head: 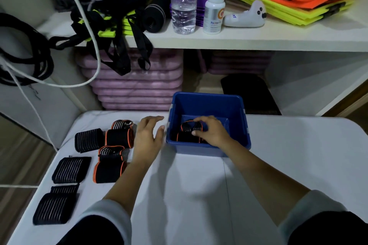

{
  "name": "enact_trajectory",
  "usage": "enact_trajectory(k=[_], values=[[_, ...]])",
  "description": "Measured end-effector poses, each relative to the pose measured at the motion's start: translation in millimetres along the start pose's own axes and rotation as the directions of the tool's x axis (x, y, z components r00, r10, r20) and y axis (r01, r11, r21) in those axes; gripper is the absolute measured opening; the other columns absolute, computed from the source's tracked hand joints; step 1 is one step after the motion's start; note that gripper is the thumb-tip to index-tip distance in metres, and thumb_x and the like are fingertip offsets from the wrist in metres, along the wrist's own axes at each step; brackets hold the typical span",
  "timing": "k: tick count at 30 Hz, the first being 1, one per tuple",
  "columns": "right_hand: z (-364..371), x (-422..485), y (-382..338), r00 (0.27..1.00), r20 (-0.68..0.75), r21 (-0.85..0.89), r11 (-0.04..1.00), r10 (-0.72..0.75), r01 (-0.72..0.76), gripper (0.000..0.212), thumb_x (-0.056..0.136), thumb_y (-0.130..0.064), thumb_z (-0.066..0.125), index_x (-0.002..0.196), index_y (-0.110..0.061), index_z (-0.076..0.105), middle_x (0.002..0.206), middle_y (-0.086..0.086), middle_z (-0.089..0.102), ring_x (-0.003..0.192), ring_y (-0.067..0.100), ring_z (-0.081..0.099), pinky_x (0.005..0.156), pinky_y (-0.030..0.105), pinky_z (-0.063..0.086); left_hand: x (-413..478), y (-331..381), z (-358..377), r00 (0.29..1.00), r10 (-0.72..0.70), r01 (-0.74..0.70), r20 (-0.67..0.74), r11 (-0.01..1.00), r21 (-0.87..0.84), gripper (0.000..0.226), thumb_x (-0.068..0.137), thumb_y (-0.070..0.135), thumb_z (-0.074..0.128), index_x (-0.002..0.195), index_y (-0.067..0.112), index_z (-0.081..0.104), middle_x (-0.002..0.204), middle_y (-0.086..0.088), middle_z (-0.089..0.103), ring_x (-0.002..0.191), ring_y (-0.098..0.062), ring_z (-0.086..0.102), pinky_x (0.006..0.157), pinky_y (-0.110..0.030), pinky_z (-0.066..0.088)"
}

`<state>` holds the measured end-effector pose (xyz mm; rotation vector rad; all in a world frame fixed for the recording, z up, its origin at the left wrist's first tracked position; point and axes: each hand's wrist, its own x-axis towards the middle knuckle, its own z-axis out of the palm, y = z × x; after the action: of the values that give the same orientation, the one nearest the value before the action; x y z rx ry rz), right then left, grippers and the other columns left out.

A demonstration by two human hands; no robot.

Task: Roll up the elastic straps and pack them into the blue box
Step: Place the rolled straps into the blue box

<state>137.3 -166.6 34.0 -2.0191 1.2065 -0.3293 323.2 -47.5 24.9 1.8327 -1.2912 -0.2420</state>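
A blue box (207, 103) stands on the white table (199, 185), far centre. My right hand (211, 131) reaches down inside it, fingers closed on a rolled black strap with orange trim (186, 128) that rests on the box floor. My left hand (148, 135) hovers open just left of the box, thumb close to its wall, holding nothing. Left of that hand lie several straps: two orange-edged ones (119, 137) (109, 171) and plain black striped ones (88, 140) (70, 169) (54, 208).
A white shelf (258, 40) runs above the table with a water bottle (183, 0), a pill bottle (214, 11), a white controller (247, 16), black straps and neon mats. Purple pads (135, 85) are stacked under it. A white cord (93, 26) hangs at the left.
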Motion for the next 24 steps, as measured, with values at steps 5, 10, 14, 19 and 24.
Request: enact_trajectory(k=[5, 10, 14, 19, 24], values=[[16.0, -27.1, -34.4, 0.964, -0.2, 0.148, 0.967, -0.177, 0.208, 0.026, 0.083, -0.018, 0.07, 0.109, -0.019, 0.064, 0.111, 0.002, 0.056, 0.096, 0.012, 0.055, 0.089, 0.027, 0.048, -38.0, -5.5, -29.2, 0.989, -0.112, 0.115, -0.101, 0.993, 0.027, 0.027, 0.089, 0.014, 0.058, 0.116, 0.018, 0.06, 0.116, -0.004, 0.055, 0.106, -0.027, 0.052, 0.092, -0.047, 0.046], [62.0, -53.3, -80.6, 0.929, -0.146, 0.215, 0.906, -0.34, 0.365, 0.018, 0.087, -0.013, 0.065, 0.105, -0.014, 0.065, 0.096, -0.003, 0.055, 0.069, -0.003, 0.053, 0.07, 0.007, 0.043, -67.0, -26.7, -59.1, 0.953, -0.231, 0.248, -0.198, 0.966, 0.068, 0.029, 0.086, 0.009, 0.06, 0.114, 0.015, 0.062, 0.105, 0.001, 0.051, 0.097, -0.028, 0.055, 0.089, -0.043, 0.047], [116.1, -57.5, -102.6, 0.98, 0.107, 0.239, 0.961, -0.166, 0.136, 0.027, 0.091, -0.024, 0.059, 0.116, -0.014, 0.057, 0.111, 0.007, 0.06, 0.088, 0.015, 0.06, 0.078, 0.023, 0.045, -73.4, -61.6, -83.3, 0.922, -0.331, 0.361, -0.201, 0.923, 0.133, 0.032, 0.087, 0.009, 0.059, 0.118, 0.012, 0.06, 0.112, -0.015, 0.054, 0.103, -0.034, 0.052, 0.092, -0.041, 0.042], [185.3, -48.4, -109.7, 0.934, 0.334, 0.206, 0.957, 0.127, -0.204, 0.069, 0.091, -0.039, 0.058, 0.143, -0.006, 0.027, 0.145, 0.015, 0.039, 0.132, 0.026, 0.04, 0.101, 0.029, 0.034, -80.3, -113.2, -105.1, 0.874, -0.481, 0.487, -0.073, 0.861, 0.147, 0.055, 0.089, 0.018, 0.057, 0.141, 0.017, 0.037, 0.131, -0.021, 0.047, 0.119, -0.04, 0.043, 0.098, -0.051, 0.037], [227.5, -42.3, -113.1, 0.959, 0.255, 0.189, 0.966, 0.126, -0.177, 0.083, 0.083, -0.04, 0.067, 0.148, -0.018, 0.019, 0.151, 0.006, 0.033, 0.138, 0.024, 0.033, 0.112, 0.038, 0.031, -81.0, -152.9, -106.6, 0.877, -0.449, 0.429, 0.171, 0.892, 0.141, 0.069, 0.081, 0.052, 0.047, 0.143, 0.026, 0.03, 0.125, -0.012, 0.057, 0.111, -0.034, 0.054, 0.096, -0.05, 0.042]])
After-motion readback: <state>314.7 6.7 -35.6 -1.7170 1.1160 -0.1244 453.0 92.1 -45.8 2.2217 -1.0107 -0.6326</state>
